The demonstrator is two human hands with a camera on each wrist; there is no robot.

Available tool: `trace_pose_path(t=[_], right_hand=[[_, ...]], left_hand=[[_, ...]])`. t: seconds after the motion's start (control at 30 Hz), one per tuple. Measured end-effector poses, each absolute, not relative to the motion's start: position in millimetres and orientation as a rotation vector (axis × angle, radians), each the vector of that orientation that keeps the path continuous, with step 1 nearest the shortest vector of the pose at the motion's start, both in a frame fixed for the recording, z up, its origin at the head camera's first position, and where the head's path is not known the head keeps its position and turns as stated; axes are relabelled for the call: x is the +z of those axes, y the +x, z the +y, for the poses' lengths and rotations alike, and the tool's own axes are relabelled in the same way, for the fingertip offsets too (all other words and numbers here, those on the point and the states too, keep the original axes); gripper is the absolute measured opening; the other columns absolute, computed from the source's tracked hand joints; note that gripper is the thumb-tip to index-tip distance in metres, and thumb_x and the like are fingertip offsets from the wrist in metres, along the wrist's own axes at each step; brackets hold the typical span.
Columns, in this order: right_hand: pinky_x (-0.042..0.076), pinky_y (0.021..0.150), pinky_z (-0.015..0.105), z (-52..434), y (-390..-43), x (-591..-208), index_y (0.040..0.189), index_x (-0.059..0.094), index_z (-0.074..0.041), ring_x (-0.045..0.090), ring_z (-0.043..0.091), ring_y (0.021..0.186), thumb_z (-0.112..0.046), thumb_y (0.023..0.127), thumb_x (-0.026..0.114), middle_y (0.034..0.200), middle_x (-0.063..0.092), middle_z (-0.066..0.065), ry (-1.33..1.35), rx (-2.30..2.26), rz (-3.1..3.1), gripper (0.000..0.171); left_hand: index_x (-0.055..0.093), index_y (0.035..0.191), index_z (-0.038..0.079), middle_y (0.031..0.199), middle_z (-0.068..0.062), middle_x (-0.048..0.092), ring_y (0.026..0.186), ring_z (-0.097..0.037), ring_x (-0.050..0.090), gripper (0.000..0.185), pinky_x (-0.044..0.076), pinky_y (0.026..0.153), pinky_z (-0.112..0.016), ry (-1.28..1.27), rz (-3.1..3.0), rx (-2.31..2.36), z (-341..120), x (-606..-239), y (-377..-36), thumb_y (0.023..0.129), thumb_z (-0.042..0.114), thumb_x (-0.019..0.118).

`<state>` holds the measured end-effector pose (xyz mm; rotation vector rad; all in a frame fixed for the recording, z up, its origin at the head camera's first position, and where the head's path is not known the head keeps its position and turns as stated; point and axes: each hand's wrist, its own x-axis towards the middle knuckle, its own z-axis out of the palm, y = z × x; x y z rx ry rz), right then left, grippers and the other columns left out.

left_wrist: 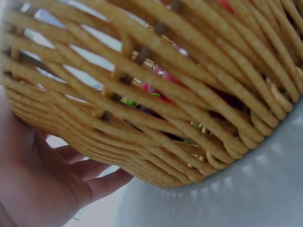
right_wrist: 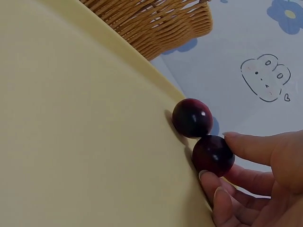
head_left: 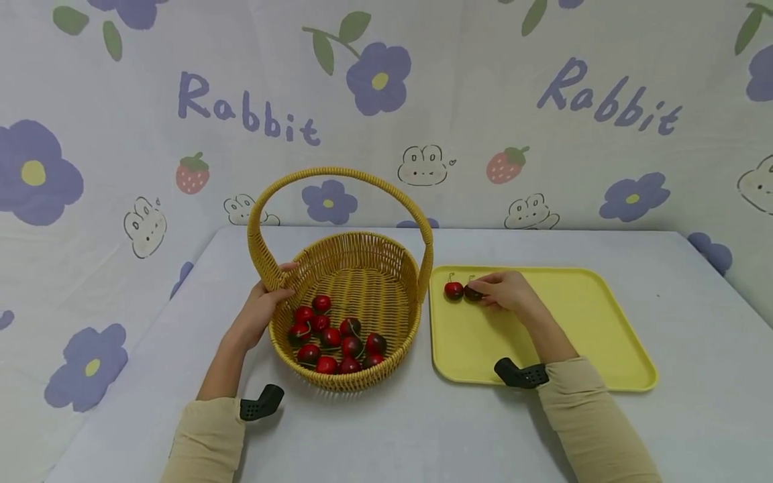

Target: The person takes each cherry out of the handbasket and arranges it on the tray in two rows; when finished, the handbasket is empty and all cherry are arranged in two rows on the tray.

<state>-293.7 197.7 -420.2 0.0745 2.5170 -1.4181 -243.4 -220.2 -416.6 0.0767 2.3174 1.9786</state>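
We count ten round, shiny red cherries [head_left: 331, 337] in our one woven yellow basket [head_left: 356, 268] and two more on our one smooth, flat yellow tray [head_left: 561, 335]. Our right hand [head_left: 506, 291] pinches the darker cherry [head_left: 473, 293] on the tray, beside the other cherry [head_left: 453, 290]. Our left hand [head_left: 261, 310] curls around the basket's bumpy side.

Left hand [left_wrist: 42, 177] grips woven basket [left_wrist: 180, 94] — cherries [left_wrist: 158, 80] inside
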Motion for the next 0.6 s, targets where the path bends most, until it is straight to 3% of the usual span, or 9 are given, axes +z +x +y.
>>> trace_pose_path(t=[0.1,0.23,0.6], right_hand=[[0.047,0.059,0.023,197.6,-294.5,-419.9,0.119,0.061,0.007,0.059,0.008,0.066,-0.027,0.093,0.062,0.082,0.066,0.005,0.079,-1.403,2.529,0.043],[0.047,0.06,0.024,197.7,-295.8,-419.6,0.121,0.06,0.006,0.059,0.009,0.066,-0.028,0.093,0.061,0.081,0.066,0.004,0.091,-1.39,2.535,0.044],[0.05,0.064,0.023,197.6,-295.1,-417.1,0.127,0.056,0.007,0.061,0.008,0.07,-0.029,0.095,0.058,0.107,0.063,0.016,0.112,-1.4,2.513,0.048]], left_hand=[[0.032,0.147,0.008,0.145,-0.023,0.033,0.131,-0.036,0.032,0.05,0.02,0.107,-0.057,0.078,2.318,1.979,-220.5,-416.8,-243.2,0.098,0.004,0.041],[0.032,0.147,0.008,0.144,-0.023,0.033,0.131,-0.036,0.032,0.05,0.019,0.107,-0.057,0.075,2.322,1.981,-220.6,-416.9,-242.5,0.098,0.004,0.041],[0.033,0.146,0.008,0.145,-0.023,0.033,0.131,-0.037,0.033,0.05,0.02,0.106,-0.057,0.059,2.324,1.978,-219.4,-415.9,-242.1,0.097,0.004,0.04]])
